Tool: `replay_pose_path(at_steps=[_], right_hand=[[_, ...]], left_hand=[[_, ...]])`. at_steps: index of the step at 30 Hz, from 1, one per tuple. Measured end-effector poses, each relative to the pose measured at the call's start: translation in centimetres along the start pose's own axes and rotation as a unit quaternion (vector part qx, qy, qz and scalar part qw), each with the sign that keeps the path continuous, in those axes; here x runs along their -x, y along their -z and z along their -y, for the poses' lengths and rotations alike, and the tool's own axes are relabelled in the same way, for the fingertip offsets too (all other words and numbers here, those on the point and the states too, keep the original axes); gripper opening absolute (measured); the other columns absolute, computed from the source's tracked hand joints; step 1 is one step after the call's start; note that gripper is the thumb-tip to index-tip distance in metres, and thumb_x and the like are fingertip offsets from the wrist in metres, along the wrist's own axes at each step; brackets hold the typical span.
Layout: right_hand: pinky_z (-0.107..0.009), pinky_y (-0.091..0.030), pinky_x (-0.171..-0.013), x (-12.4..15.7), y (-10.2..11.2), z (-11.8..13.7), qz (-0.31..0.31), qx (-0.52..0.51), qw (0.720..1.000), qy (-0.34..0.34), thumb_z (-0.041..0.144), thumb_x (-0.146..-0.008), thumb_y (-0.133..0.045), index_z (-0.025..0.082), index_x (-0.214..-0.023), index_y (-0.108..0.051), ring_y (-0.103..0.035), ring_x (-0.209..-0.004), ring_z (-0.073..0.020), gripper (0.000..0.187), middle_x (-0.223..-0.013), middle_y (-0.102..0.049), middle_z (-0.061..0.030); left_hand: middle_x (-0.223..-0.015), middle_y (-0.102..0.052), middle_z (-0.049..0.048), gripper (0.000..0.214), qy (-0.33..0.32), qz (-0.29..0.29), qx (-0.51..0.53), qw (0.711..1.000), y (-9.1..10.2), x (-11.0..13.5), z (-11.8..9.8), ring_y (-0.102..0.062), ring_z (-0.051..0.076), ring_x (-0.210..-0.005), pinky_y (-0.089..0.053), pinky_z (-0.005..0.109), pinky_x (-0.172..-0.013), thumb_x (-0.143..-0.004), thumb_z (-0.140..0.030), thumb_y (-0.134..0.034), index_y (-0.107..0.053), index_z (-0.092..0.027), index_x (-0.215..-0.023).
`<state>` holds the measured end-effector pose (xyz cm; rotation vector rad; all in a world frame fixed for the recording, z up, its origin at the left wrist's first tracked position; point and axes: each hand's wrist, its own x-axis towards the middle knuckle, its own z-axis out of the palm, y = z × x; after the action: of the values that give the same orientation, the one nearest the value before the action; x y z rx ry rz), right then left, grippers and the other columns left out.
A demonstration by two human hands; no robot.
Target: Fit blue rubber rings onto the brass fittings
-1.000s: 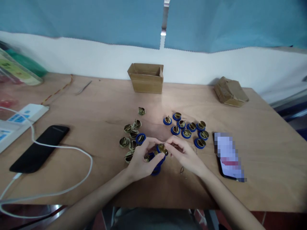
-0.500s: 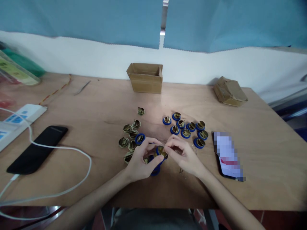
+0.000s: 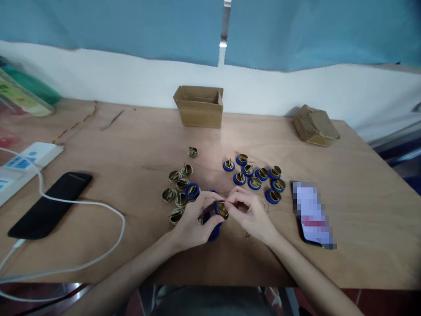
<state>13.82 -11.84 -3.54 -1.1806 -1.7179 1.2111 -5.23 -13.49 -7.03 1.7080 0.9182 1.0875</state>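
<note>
My left hand (image 3: 194, 223) holds a round brass-coloured piece with a blue rim (image 3: 221, 210) between thumb and fingers, its metal face tilted up. Close against that piece's right edge, my right hand (image 3: 249, 213) pinches with thumb and forefinger; whatever lies between the tips is too small to make out. Partly under my left hand are more blue-rimmed pieces (image 3: 213, 234). Several pale-rimmed metal pieces (image 3: 169, 195) lie to its left, with one blue-rimmed piece (image 3: 192, 190) among them. Beyond my right hand sits a group of blue-rimmed pieces (image 3: 255, 183), most showing a raised bar.
An open cardboard box (image 3: 200, 115) stands at the back; a crumpled box (image 3: 315, 126) is back right. A lit phone (image 3: 312, 215) lies right, a black device (image 3: 49, 206) with a white cable (image 3: 123, 224) left, beside a power strip (image 3: 33, 162). Thin wire-like loops (image 3: 265, 207) lie near my right hand.
The held piece has tipped slightly and shifted a little left and down. Both hands keep nearly the same place and grip; the loose pieces have not moved.
</note>
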Motion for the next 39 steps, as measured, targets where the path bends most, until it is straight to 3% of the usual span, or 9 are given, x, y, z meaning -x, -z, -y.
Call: replay_pose_path(at_steps=[17, 24, 29, 32, 37, 39], right_hand=[[-0.022, -0.035, -0.051, 0.2, 0.6, 0.6, 0.029, 0.042, 0.999, 0.000, 0.013, -0.086, -0.061, 0.018, -0.066, -0.065, -0.049, -0.061, -0.0100, 0.021, -0.073, -0.052, 0.0009], [-0.022, -0.038, -0.054, -0.1, 0.5, 0.3, 0.003, 0.041, 0.999, 0.021, 0.017, -0.092, -0.059, 0.018, -0.068, -0.062, -0.053, -0.067, -0.0119, 0.024, -0.075, -0.056, -0.0003], [-0.023, -0.041, -0.057, 0.0, 0.8, 0.6, -0.005, 0.052, 0.996, 0.069, 0.019, -0.096, -0.057, 0.020, -0.072, -0.058, -0.054, -0.070, -0.0133, 0.024, -0.074, -0.056, -0.0002], [-0.023, -0.043, -0.058, 0.4, 0.5, 0.7, -0.009, 0.094, 0.987, 0.130, 0.016, -0.096, -0.056, 0.020, -0.076, -0.059, -0.055, -0.068, -0.0124, 0.021, -0.076, -0.056, -0.0002], [-0.027, -0.047, -0.057, 1.2, -0.7, 0.2, -0.049, 0.235, 0.927, 0.288, 0.013, -0.093, -0.059, 0.019, -0.085, -0.062, -0.057, -0.064, -0.0144, 0.010, -0.079, -0.061, -0.0038], [-0.028, -0.048, -0.057, 1.3, -1.1, -0.1, -0.067, 0.285, 0.902, 0.316, 0.013, -0.092, -0.061, 0.019, -0.086, -0.061, -0.059, -0.064, -0.0158, 0.009, -0.077, -0.062, -0.0044]], left_hand=[[-0.098, -0.076, 0.0038, 0.037, -0.004, 0.016, -0.035, 0.999, 0.0, 0.2, -0.1, -0.076, 0.020, -0.095, -0.060, 0.028, -0.079, -0.085, -0.013, -0.065, -0.052, -0.025, -0.118], [-0.115, -0.075, 0.0075, 0.037, 0.023, -0.024, 0.009, 0.999, -0.1, 0.1, -0.3, -0.075, 0.020, -0.106, -0.061, 0.031, -0.091, -0.085, -0.015, -0.071, -0.054, -0.025, -0.116], [-0.127, -0.072, 0.0107, 0.041, 0.005, -0.044, 0.062, 0.997, -0.4, -0.2, 0.1, -0.070, 0.022, -0.119, -0.058, 0.037, -0.104, -0.082, -0.013, -0.076, -0.054, -0.023, -0.115], [-0.129, -0.071, 0.0107, 0.045, -0.004, -0.064, 0.067, 0.996, -0.5, -0.2, 0.4, -0.070, 0.022, -0.120, -0.057, 0.036, -0.105, -0.079, -0.011, -0.079, -0.056, -0.023, -0.116], [-0.125, -0.073, 0.0095, 0.048, -0.023, -0.087, 0.035, 0.995, -0.5, 0.0, 0.6, -0.071, 0.020, -0.118, -0.057, 0.035, -0.105, -0.077, -0.001, -0.071, -0.057, -0.023, -0.117], [-0.125, -0.073, 0.0092, 0.048, -0.028, -0.086, 0.018, 0.996, -0.5, 0.1, 0.6, -0.071, 0.020, -0.117, -0.058, 0.036, -0.105, -0.076, 0.001, -0.069, -0.058, -0.023, -0.117]])
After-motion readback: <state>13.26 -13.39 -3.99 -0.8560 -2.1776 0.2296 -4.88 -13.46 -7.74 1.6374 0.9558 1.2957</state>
